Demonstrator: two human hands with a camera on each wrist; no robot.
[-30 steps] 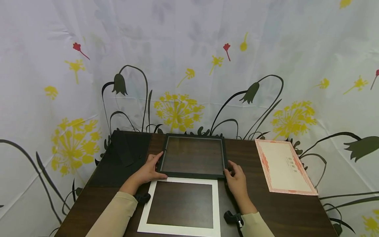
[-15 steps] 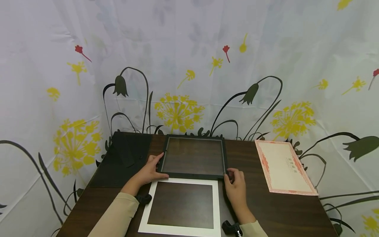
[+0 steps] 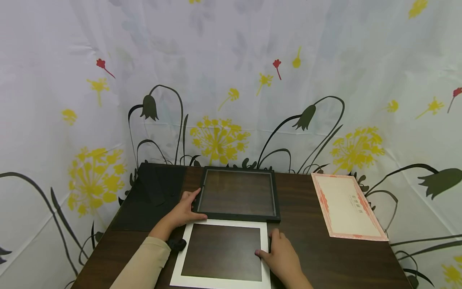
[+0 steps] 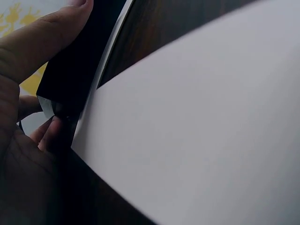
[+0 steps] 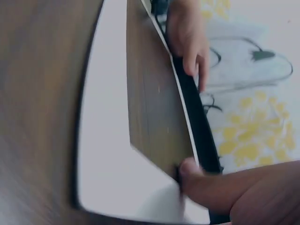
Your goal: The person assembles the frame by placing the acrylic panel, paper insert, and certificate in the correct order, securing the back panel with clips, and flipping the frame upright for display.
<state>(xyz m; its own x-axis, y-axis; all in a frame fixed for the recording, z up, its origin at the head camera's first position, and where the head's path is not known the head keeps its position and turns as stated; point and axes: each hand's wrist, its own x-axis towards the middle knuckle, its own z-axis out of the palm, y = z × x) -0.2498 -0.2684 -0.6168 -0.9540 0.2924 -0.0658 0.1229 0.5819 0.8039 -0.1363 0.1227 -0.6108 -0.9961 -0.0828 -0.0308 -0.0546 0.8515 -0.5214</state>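
Note:
A black picture frame (image 3: pixel 236 218) with a clear pane lies toward the back of the table. My left hand (image 3: pixel 182 210) grips its near left corner, thumb along the front edge and fingers at the left side. In the left wrist view the thumb and fingers sit on either side of the black frame (image 4: pixel 70 65). A white mat board (image 3: pixel 220 280) with a rectangular opening lies right in front of the frame. My right hand (image 3: pixel 285 257) is over the mat's right border, thumb reaching across it toward the opening and fingers spread along the outer edge.
A black backing board (image 3: pixel 144 208) lies at the back left of the dark wooden table (image 3: pixel 346 265). A cream certificate sheet with a red-orange border (image 3: pixel 344 204) lies at the right. A flower-printed curtain (image 3: pixel 231 60) hangs behind the table.
My right hand has left the frame's near right corner and moved toward me to the mat's right side. My left hand stays at the frame's corner. The head view has tilted slightly up.

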